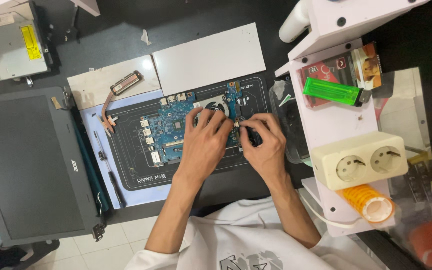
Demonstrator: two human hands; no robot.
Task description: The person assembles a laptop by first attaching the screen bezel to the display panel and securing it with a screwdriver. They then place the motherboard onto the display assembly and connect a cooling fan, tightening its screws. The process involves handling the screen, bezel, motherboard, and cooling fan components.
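Motherboard (pixel 168 132), blue, lies on a black work mat (pixel 136 170) on the table, directly under both hands. The left hand (pixel 205 142) rests spread, fingers pressing the board. The right hand (pixel 262 142) at three o'clock pinches a small part at the board's edge. A copper heat pipe (pixel 113 97) lies at ten o'clock.

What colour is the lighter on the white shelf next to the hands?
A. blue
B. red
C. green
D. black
C: the lighter lying on the white shelf, above the double socket, is bright see-through green.
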